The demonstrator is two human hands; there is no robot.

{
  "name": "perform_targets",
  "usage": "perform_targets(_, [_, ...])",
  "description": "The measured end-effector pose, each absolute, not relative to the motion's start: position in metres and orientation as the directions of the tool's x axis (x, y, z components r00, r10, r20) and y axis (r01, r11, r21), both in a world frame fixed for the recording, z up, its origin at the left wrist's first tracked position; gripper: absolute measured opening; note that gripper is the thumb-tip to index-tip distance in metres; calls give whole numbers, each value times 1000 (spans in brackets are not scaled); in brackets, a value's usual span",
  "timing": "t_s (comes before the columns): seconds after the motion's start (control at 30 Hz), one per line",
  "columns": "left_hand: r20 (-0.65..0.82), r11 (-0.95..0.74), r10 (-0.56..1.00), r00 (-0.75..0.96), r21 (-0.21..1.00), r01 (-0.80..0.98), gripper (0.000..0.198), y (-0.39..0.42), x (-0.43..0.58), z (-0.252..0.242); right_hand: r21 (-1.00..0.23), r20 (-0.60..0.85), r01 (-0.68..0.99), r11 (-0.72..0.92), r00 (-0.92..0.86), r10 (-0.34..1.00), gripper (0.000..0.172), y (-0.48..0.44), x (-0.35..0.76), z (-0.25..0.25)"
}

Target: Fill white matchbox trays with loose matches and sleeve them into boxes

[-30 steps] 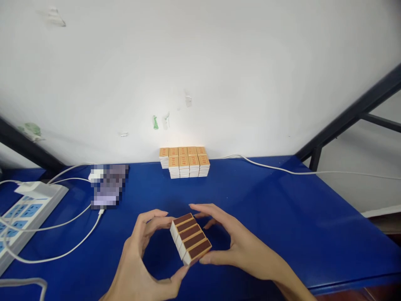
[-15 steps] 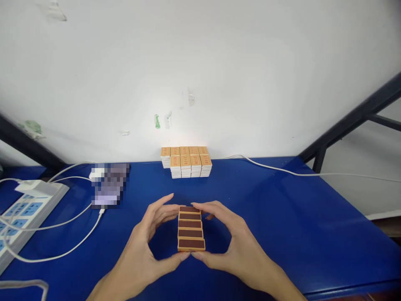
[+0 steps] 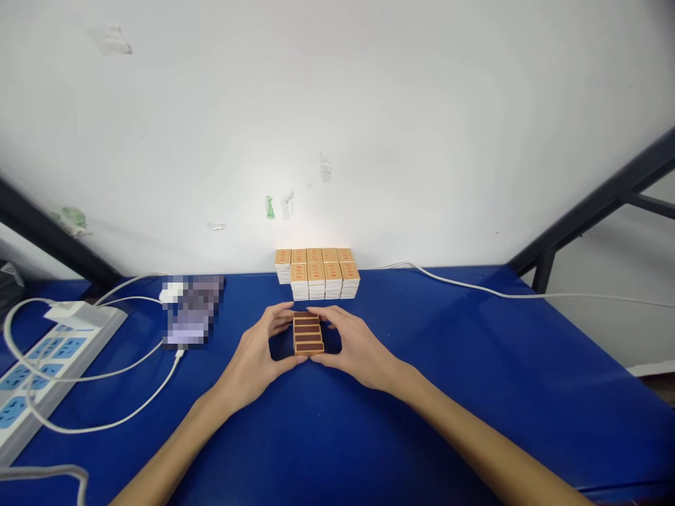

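Observation:
Between my two hands is a short row of matchboxes (image 3: pixel 308 329), their dark brown striking sides facing up. My left hand (image 3: pixel 259 349) grips the row from the left, thumb at the near end and fingers toward the far end. From the other side my right hand (image 3: pixel 356 346) closes on the same row in the same way, the two thumbs almost meeting. Just beyond stand stacked matchboxes (image 3: pixel 324 274) in neat columns against the wall, orange tops with red print facing up. The leftmost column is set back, with none in front of it.
A white power strip (image 3: pixel 58 372) with looping cables lies on the left of the blue table (image 3: pixel 474 393). Beside it rests a blurred-out phone (image 3: pixel 195 309) on a charging cable. Another white cable (image 3: pixel 464 284) runs along the wall at right. Dark metal bars (image 3: pixel 590 218) slant at both sides.
Both hands have carried the row of matchboxes forward and slightly left, closer to the stacked columns. The camera view has shifted a little. The stacks look the same.

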State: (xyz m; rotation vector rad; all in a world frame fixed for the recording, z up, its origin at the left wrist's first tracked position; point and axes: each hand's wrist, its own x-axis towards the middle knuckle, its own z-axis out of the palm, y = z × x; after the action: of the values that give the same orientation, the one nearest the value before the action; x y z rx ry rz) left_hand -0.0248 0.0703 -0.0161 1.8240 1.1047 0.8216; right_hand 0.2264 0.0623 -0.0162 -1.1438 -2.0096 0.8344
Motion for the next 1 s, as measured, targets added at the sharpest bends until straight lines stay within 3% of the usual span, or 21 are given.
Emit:
perform_targets(0.3, [146, -288, 921, 360, 879, 379, 71, 87, -21, -19, -748, 286, 513, 421, -323, 902, 67, 72, 208, -20])
perform_targets(0.67, [125, -274, 919, 374, 884, 379, 77, 73, -8, -19, -746, 252, 566, 350, -246, 936, 62, 64, 197, -20])
perform_targets(1.0, [91, -194, 962, 259, 894, 404, 107, 70, -8, -23, -762, 246, 548, 344, -246, 937, 60, 65, 198, -15])
